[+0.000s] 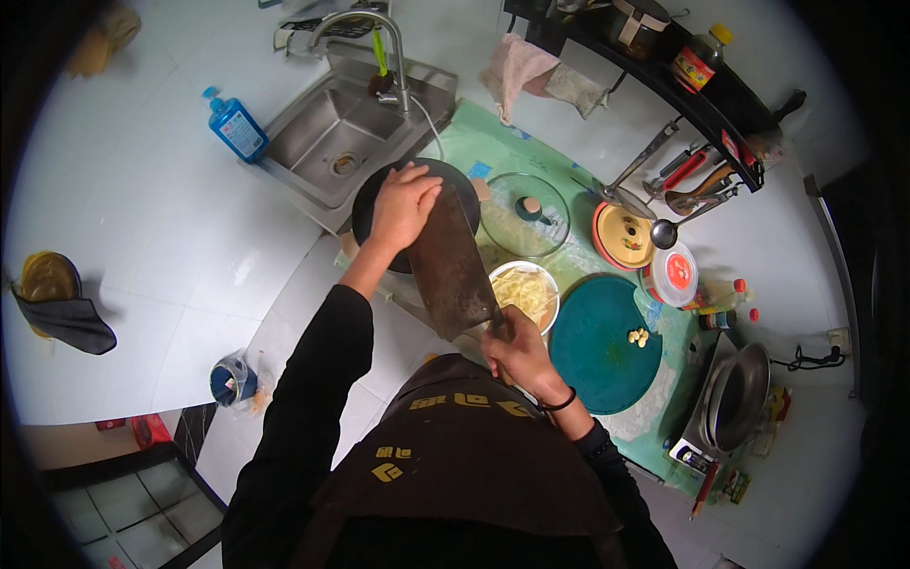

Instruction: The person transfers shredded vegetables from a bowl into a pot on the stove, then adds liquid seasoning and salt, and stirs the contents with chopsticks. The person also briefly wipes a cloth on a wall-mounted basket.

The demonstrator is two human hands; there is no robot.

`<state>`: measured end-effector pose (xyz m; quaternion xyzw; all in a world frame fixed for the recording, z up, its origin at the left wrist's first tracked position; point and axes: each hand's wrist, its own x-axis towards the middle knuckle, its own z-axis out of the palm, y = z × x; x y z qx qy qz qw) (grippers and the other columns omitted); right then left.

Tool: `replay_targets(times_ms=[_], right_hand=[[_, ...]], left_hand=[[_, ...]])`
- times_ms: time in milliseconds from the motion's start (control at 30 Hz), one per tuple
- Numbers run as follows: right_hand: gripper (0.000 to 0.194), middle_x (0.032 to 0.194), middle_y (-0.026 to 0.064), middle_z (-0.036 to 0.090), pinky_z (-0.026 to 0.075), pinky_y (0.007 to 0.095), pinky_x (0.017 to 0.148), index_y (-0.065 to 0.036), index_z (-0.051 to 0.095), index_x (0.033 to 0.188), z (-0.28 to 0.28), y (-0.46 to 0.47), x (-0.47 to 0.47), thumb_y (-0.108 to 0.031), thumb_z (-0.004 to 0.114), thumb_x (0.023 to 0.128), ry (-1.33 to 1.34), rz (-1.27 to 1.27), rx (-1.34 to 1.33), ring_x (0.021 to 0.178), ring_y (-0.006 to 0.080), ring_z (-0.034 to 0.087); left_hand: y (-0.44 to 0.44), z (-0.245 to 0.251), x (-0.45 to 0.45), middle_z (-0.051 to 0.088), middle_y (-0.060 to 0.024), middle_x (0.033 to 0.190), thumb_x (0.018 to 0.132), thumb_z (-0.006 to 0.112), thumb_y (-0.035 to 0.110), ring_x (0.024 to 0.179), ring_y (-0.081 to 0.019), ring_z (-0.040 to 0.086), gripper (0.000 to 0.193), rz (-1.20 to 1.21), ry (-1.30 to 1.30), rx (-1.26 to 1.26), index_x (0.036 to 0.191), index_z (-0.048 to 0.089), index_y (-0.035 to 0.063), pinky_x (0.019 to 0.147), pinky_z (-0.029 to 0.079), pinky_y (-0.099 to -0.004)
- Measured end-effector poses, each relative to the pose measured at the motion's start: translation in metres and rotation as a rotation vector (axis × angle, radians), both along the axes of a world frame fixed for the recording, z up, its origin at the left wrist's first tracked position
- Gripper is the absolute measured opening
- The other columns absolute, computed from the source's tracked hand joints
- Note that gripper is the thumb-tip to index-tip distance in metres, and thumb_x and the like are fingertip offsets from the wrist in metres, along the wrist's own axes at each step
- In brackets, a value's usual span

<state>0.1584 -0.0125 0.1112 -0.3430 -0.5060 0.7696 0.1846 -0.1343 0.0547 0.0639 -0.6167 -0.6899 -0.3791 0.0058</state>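
Observation:
My right hand (522, 352) grips the handle of a large, dark-stained cleaver (455, 267). The blade slants up and left, its far end above a dark round pot (370, 203). At that far end my left hand (407, 206) lies with its fingers extended, against or just beside the blade; the contact is partly hidden. Beneath the blade, most of the pot's inside cannot be seen. Right of the blade stands a white bowl (557, 302) of pale yellow shreds (522, 290). Several pale peeled pieces (638, 337), like garlic cloves, lie on a round green cutting board (601, 377).
A glass lid (508, 213) lies beyond the bowl. Back left is a steel sink (313, 135) with a faucet (398, 57) and a blue pump bottle (238, 128). Ladles (665, 233) hang from a black shelf (711, 121). Pans (739, 398) stand at right; a lined bin (233, 380) is on the floor.

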Motion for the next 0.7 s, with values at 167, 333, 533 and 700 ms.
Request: replay_targets(times_ms=[167,333,533,700], right_hand=[[0.025,0.067,0.0052,0.052,0.043,0.0252,0.046,0.001,0.044,0.105,0.004,-0.002,0.031,0.005,0.059,0.085,-0.012,-0.051,-0.011,0.052,0.0125,0.053],[0.031,0.074,0.0055,0.054,0.045,0.0261,0.043,-0.001,0.044,0.107,-0.003,-0.011,0.081,0.008,0.059,0.082,-0.008,-0.294,0.06,0.052,0.0126,0.054],[0.016,0.071,0.0027,0.053,0.043,0.0264,0.042,-0.005,0.048,0.095,-0.034,-0.025,0.163,0.003,0.058,0.085,-0.141,-0.571,0.163,0.047,0.0122,0.051],[0.015,0.07,0.0045,0.053,0.044,0.0281,0.042,-0.005,0.048,0.094,-0.074,-0.038,0.222,-0.001,0.059,0.084,-0.272,-0.745,0.066,0.048,0.0146,0.052]], left_hand=[[0.006,0.009,-0.012,0.057,-0.012,0.135,0.088,0.068,0.021,0.127,-0.0342,0.05,0.021,0.144,0.226,0.118,0.106,0.074,0.0119,0.106,0.04,-0.0471],[-0.012,0.028,0.018,0.067,-0.011,0.103,0.091,0.067,0.019,0.09,-0.0285,0.062,0.013,0.28,-0.117,0.168,0.092,0.071,0.0066,0.08,0.05,-0.0378],[-0.086,-0.037,0.123,0.067,-0.0024,0.082,0.096,0.064,0.024,0.07,-0.009,0.063,0.021,-0.055,-1.284,-0.491,0.096,0.06,0.0035,0.058,0.051,-0.0239],[-0.101,-0.103,0.149,0.063,-0.0128,0.105,0.09,0.067,0.027,0.078,-0.0218,0.065,0.039,0.023,-1.358,-0.952,0.117,0.051,0.0045,0.066,0.057,-0.0326]])
